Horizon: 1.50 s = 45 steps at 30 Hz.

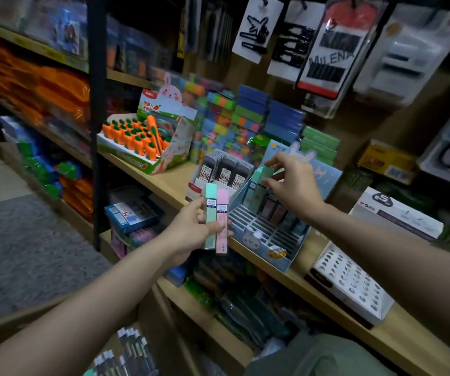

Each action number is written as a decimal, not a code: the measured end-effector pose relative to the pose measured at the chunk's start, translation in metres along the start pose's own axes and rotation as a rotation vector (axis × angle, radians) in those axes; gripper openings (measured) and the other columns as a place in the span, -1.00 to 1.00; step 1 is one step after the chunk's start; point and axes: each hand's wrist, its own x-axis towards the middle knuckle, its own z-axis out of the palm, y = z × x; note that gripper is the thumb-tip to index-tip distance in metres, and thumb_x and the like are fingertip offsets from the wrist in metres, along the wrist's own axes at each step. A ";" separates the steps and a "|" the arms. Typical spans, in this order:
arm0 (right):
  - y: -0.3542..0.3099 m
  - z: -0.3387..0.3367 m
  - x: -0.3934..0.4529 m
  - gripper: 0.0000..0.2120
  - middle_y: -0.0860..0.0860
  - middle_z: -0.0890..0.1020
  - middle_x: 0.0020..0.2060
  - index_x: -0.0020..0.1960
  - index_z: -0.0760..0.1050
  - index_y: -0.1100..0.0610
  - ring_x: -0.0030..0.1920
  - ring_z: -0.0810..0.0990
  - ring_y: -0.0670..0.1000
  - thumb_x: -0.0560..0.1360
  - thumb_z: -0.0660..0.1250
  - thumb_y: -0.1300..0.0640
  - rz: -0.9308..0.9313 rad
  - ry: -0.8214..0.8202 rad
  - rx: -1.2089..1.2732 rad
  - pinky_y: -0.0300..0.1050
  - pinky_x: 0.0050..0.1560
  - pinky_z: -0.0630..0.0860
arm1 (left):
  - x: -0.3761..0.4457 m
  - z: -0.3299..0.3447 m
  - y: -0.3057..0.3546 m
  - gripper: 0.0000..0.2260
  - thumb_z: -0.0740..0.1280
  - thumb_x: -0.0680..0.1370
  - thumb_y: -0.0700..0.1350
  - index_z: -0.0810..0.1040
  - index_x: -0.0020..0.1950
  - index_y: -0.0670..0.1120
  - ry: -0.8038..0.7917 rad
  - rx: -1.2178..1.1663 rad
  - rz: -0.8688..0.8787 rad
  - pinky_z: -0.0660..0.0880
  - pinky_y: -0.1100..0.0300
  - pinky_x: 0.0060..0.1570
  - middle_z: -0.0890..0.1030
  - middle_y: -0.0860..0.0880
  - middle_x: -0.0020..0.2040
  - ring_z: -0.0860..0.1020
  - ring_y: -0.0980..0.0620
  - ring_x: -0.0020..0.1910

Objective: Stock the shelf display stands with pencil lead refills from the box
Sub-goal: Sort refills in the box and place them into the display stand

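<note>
Both bare forearms reach forward from the bottom corners. The left hand (191,229) is turned palm-up, thumb across the front, its grip closed around two slim cases. The right hand (291,183) is stretched further and higher, wrist bent down, fingertips (268,183) pinching one case

Left hand (191,226) holds two refills (216,221); right hand (291,183) slots one into the blue stand (267,240).

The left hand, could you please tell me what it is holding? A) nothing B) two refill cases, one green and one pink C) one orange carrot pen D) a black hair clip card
B: the left hand grips a green refill case and a pink refill case side by side.
</note>
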 end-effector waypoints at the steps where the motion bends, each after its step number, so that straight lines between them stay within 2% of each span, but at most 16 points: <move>1: 0.001 0.004 0.002 -0.74 0.10 0.61 0.03 0.11 0.55 0.19 -0.11 0.64 0.04 0.45 0.48 0.23 0.006 -0.001 -0.006 0.04 0.00 0.60 | 0.001 -0.001 0.000 -0.63 0.31 0.56 -0.33 0.41 0.33 -0.08 0.005 -0.003 0.006 0.64 -0.05 -0.09 0.67 -0.17 0.07 0.69 -0.09 -0.03; 4: 0.005 0.015 0.006 -0.74 0.10 0.61 0.01 0.10 0.56 0.18 -0.10 0.63 0.06 0.44 0.50 0.22 0.019 -0.011 -0.010 0.02 0.00 0.60 | 0.004 -0.002 0.002 -0.62 0.32 0.56 -0.32 0.41 0.34 -0.07 0.005 -0.013 0.020 0.62 -0.10 -0.01 0.64 -0.17 0.13 0.69 -0.09 -0.01; 8: 0.008 0.027 0.008 -0.73 0.10 0.62 0.02 0.10 0.57 0.16 -0.06 0.64 0.07 0.43 0.50 0.20 0.047 0.026 -0.015 -0.09 -0.01 0.59 | 0.008 -0.003 0.003 -0.62 0.32 0.55 -0.33 0.42 0.33 -0.06 0.025 -0.032 0.035 0.62 -0.10 -0.03 0.59 -0.18 0.19 0.68 -0.12 0.00; 11: 0.008 0.034 0.009 -0.72 0.10 0.61 0.05 0.09 0.58 0.17 -0.02 0.60 0.08 0.42 0.52 0.20 0.037 0.026 -0.042 0.02 0.05 0.59 | 0.009 -0.002 0.001 -0.60 0.34 0.54 -0.34 0.44 0.33 -0.03 0.026 -0.009 0.044 0.58 -0.20 0.07 0.59 -0.17 0.19 0.64 -0.14 0.09; 17: 0.007 0.040 0.007 -0.71 0.11 0.58 0.05 0.09 0.59 0.21 -0.03 0.58 0.12 0.40 0.52 0.20 0.020 0.047 -0.115 0.04 0.06 0.56 | 0.011 -0.002 -0.002 -0.67 0.41 0.50 -0.30 0.56 0.17 0.05 0.014 0.032 0.061 0.59 -0.15 0.06 0.65 -0.13 0.11 0.61 -0.11 0.15; 21: 0.002 0.033 0.005 -0.67 0.12 0.58 0.10 0.22 0.56 0.18 0.06 0.56 0.12 0.48 0.45 0.16 -0.010 0.026 -0.181 -0.06 0.07 0.48 | 0.010 -0.001 -0.006 -0.70 0.42 0.49 -0.28 0.59 0.14 0.05 0.026 0.002 0.054 0.59 -0.17 0.06 0.67 -0.11 0.09 0.62 -0.10 0.13; 23: -0.002 0.024 0.002 -0.68 0.10 0.58 0.12 0.27 0.54 0.15 0.09 0.56 0.09 0.53 0.38 0.15 -0.026 0.074 -0.147 -0.12 0.07 0.44 | 0.009 -0.001 -0.008 -0.70 0.42 0.49 -0.27 0.59 0.15 0.04 0.030 -0.019 0.053 0.60 -0.15 0.04 0.69 -0.09 0.06 0.64 -0.09 0.09; 25: -0.008 0.013 -0.005 -0.73 0.04 0.61 0.06 0.24 0.56 0.12 -0.05 0.63 -0.01 0.56 0.35 0.11 0.014 0.091 -0.011 -0.21 -0.04 0.52 | 0.008 -0.001 -0.009 -0.70 0.42 0.50 -0.27 0.58 0.16 0.03 0.017 -0.043 0.059 0.61 -0.12 0.02 0.70 -0.08 0.05 0.66 -0.07 0.07; 27: -0.017 0.006 -0.015 -0.75 -0.06 0.65 -0.03 0.23 0.55 0.04 -0.23 0.66 -0.14 0.56 0.35 0.06 0.099 -0.051 0.188 -0.31 -0.27 0.55 | 0.006 0.001 -0.009 -0.71 0.40 0.51 -0.27 0.57 0.18 -0.02 -0.027 -0.054 0.073 0.61 -0.09 0.03 0.69 -0.10 0.07 0.66 -0.08 0.07; 28: -0.021 0.004 -0.021 -0.72 -0.10 0.65 -0.06 0.25 0.52 0.00 -0.24 0.66 -0.16 0.54 0.37 0.03 0.124 -0.151 0.244 -0.32 -0.30 0.56 | 0.006 0.002 -0.009 -0.71 0.39 0.51 -0.27 0.55 0.21 -0.05 -0.052 -0.056 0.081 0.60 -0.08 0.04 0.69 -0.11 0.08 0.66 -0.09 0.08; 31: -0.029 0.003 -0.035 -0.63 -0.08 0.66 -0.12 0.27 0.50 -0.02 -0.18 0.67 -0.14 0.49 0.42 0.01 0.140 -0.324 0.265 -0.20 -0.13 0.64 | 0.004 0.007 -0.012 -0.69 0.37 0.53 -0.28 0.53 0.26 -0.10 -0.097 -0.065 0.109 0.62 -0.02 -0.02 0.68 -0.15 0.09 0.66 -0.12 0.07; 34: -0.033 0.001 -0.041 -0.68 0.04 0.67 -0.17 0.23 0.53 0.09 -0.24 0.70 -0.06 0.48 0.44 0.15 0.199 -0.353 0.387 -0.08 -0.14 0.67 | 0.003 0.011 -0.015 -0.70 0.36 0.55 -0.25 0.53 0.27 -0.06 -0.111 -0.045 0.132 0.62 0.06 -0.08 0.68 -0.13 0.08 0.66 -0.09 0.07; 36: -0.031 -0.008 -0.039 -0.69 0.06 0.67 -0.17 0.20 0.54 0.14 -0.26 0.71 -0.05 0.48 0.45 0.20 0.214 -0.328 0.398 -0.07 -0.17 0.68 | 0.003 0.012 -0.018 -0.74 0.30 0.59 -0.21 0.50 0.28 -0.04 -0.082 -0.056 0.132 0.61 0.11 -0.09 0.68 -0.13 0.07 0.67 -0.07 0.05; 40: -0.010 -0.044 -0.028 -0.74 -0.06 0.65 -0.11 0.11 0.55 0.04 -0.28 0.68 -0.12 0.45 0.49 0.15 0.193 -0.088 0.283 -0.17 -0.25 0.65 | 0.008 0.009 -0.020 -0.79 0.15 0.67 -0.14 0.43 0.29 -0.05 0.110 -0.087 0.069 0.60 0.16 -0.15 0.57 -0.08 -0.04 0.64 0.04 -0.12; 45: 0.017 -0.052 -0.038 -0.74 -0.06 0.64 -0.02 0.07 0.55 0.06 -0.18 0.66 -0.10 0.43 0.51 0.13 0.082 0.048 0.056 -0.15 -0.12 0.62 | 0.012 0.008 -0.026 -0.80 0.12 0.68 -0.18 0.46 0.24 -0.05 0.132 -0.011 -0.001 0.53 0.19 -0.22 0.52 -0.06 -0.09 0.50 0.05 -0.16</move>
